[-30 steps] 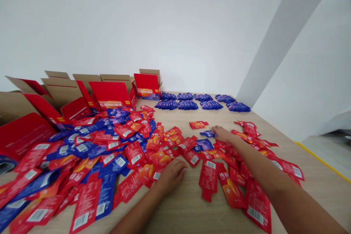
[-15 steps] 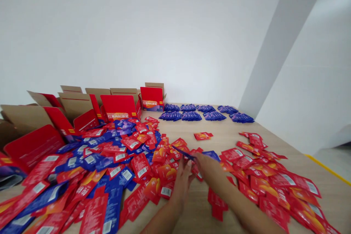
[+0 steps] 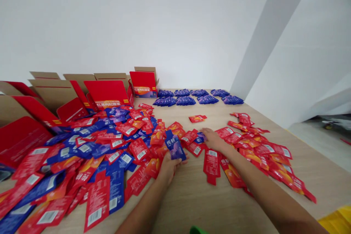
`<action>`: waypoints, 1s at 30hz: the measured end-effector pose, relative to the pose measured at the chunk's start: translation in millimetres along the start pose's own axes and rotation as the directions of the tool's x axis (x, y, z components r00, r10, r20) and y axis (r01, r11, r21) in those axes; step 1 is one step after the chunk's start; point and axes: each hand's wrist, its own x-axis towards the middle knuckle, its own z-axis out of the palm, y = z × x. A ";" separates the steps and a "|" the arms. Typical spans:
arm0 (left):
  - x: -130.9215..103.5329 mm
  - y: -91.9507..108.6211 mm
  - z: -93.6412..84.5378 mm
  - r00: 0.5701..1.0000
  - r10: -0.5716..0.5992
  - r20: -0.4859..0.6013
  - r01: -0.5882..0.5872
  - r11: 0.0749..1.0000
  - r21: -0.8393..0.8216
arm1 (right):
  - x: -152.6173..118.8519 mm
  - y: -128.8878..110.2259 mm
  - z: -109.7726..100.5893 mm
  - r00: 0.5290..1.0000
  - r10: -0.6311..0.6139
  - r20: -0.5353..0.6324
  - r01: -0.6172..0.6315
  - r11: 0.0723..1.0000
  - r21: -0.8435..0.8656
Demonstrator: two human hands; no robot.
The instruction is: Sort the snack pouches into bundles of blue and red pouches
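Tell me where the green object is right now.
In the head view, the green object sits at the bottom edge, right of centre, below the bare tabletop between the two forearms; only its top shows.

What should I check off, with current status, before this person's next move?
1. Left hand has hold of a blue packet: ok, the thumb lies over its lower end.
2. Right hand has a firm grip on the second blue packet: cannot tell, the fingers hide its edge.
3. Blue bundles at the back have no red packets among them: ok, only blue shows.
4. Mixed pile on the left is sorted by colour: not ok, red and blue overlap.
5. Boxes are open: ok, flaps stand up.
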 end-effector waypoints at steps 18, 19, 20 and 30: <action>0.5 -8.6 0.4 0.996 -0.056 0.068 0.060 0.997 -0.048 | -35.2 -1.4 -15.8 0.892 0.375 -0.251 -0.208 0.835 0.509; 0.2 -10.0 1.4 0.995 -0.070 0.066 0.072 0.997 -0.030 | -41.3 -18.1 -5.7 0.907 0.364 -0.213 -0.134 0.727 0.673; -0.2 -11.2 2.2 0.996 -0.071 0.049 0.072 0.997 -0.005 | -46.1 -36.3 5.6 0.927 0.337 -0.163 -0.082 0.609 0.789; -7.5 0.0 3.0 0.972 0.195 -0.131 -0.143 0.935 0.325 | -65.7 -129.5 64.8 0.906 0.396 -0.148 -0.024 0.397 0.917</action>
